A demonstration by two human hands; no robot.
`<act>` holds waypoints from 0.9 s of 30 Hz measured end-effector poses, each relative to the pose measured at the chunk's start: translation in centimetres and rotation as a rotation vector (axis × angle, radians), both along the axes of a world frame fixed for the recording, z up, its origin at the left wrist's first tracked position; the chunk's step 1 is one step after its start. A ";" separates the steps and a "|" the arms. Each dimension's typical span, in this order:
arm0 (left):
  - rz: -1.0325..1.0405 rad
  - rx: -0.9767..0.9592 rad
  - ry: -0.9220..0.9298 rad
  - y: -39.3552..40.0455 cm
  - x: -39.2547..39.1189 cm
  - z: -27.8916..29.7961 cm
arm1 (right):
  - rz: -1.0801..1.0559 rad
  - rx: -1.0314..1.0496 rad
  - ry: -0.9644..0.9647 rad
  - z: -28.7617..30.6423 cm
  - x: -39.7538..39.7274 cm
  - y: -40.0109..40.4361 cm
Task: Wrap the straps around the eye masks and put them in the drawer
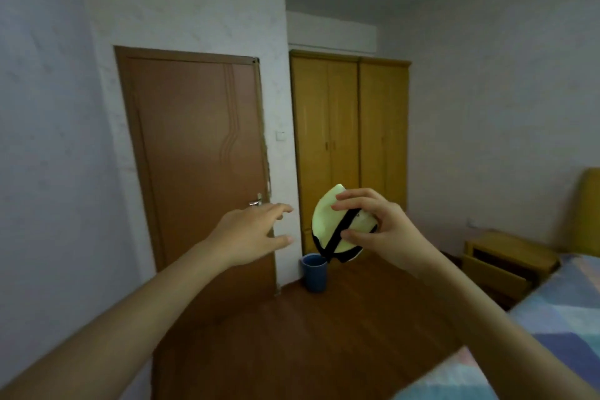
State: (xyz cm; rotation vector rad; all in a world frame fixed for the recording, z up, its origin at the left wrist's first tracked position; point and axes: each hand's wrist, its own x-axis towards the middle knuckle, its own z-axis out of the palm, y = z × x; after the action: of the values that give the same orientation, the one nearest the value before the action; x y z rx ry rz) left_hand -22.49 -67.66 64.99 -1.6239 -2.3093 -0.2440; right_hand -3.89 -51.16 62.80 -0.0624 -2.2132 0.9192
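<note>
A pale yellow eye mask (326,221) with black trim is held up in mid-air, its black strap (339,230) running diagonally across it. My right hand (380,227) pinches the mask between thumb and fingers at its right side. Just left of the mask my left hand (256,234) is stretched out with fingers spread, touching nothing. At the right, beside the bed, a wooden nightstand (506,256) has its drawer (496,276) pulled open.
A brown door (194,156) stands shut ahead on the left, a yellow wardrobe (350,140) behind the mask. A blue bin (313,271) sits on the wooden floor. A bed with a patchwork cover (552,334) fills the lower right.
</note>
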 end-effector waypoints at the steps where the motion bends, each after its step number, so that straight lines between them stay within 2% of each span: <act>1: 0.005 0.001 -0.011 -0.3 -2.0 0.1 | 0.013 -0.013 0.002 0.2 -2.4 -0.2; 5: 0.005 0.011 -0.043 0.6 -9.5 -0.3 | 0.019 -0.020 -0.052 0.4 -10.4 1.3; 12: -0.003 0.044 -0.101 7.6 -23.8 -2.7 | -0.006 -0.002 -0.110 -0.3 -24.5 10.0; 21: 0.031 0.007 -0.005 16.9 -41.6 -0.2 | 0.019 0.004 -0.051 1.5 -43.3 19.0; 27: -0.027 -0.007 0.052 24.4 -54.2 -0.4 | -0.001 0.026 -0.048 1.0 -53.9 25.9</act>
State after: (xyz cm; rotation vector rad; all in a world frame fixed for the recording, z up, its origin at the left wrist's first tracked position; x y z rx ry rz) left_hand -76.70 -43.28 64.63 -1.6457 -2.2532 -0.1975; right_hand -57.76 -25.26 63.83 -0.0746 -2.2686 0.8972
